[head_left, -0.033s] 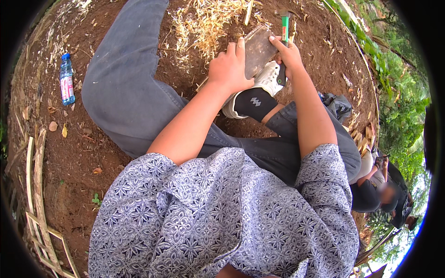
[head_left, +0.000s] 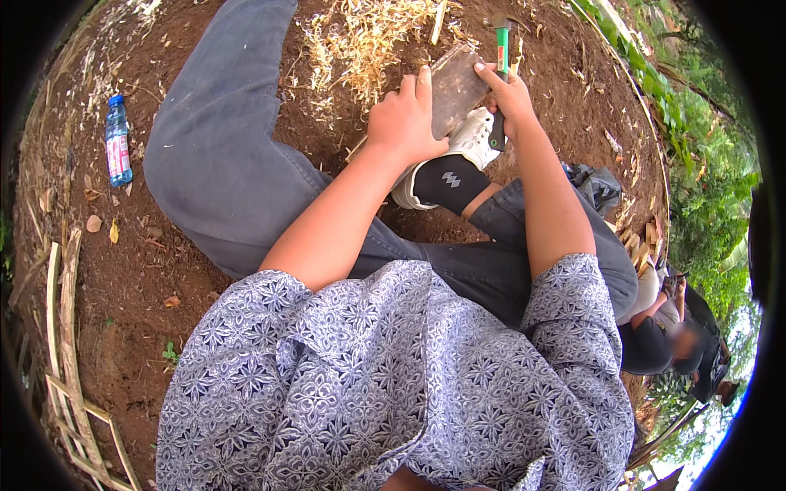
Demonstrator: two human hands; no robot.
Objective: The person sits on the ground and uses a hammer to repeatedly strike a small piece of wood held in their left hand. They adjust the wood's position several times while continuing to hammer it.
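Observation:
A flat, rectangular brownish-grey plate (head_left: 456, 92), its surface scuffed, is held tilted above my white clog (head_left: 473, 141). My left hand (head_left: 403, 119) grips its left side, with the fingers along the edge and the thumb by its lower corner. On the opposite edge, my right hand (head_left: 511, 100) presses its thumb near the upper corner, the other fingers partly hidden. A hammer (head_left: 502, 51) with a green and black handle runs past my right hand, its head pointing away from me. Whether those fingers also hold the handle, I cannot tell.
Pale wood shavings (head_left: 368, 49) lie beyond my left hand. A water bottle (head_left: 118, 141) rests on the soil at left, above long wooden strips (head_left: 70, 327). A black plastic bag (head_left: 596, 186) lies right of my leg. Another person (head_left: 667, 323) sits at far right.

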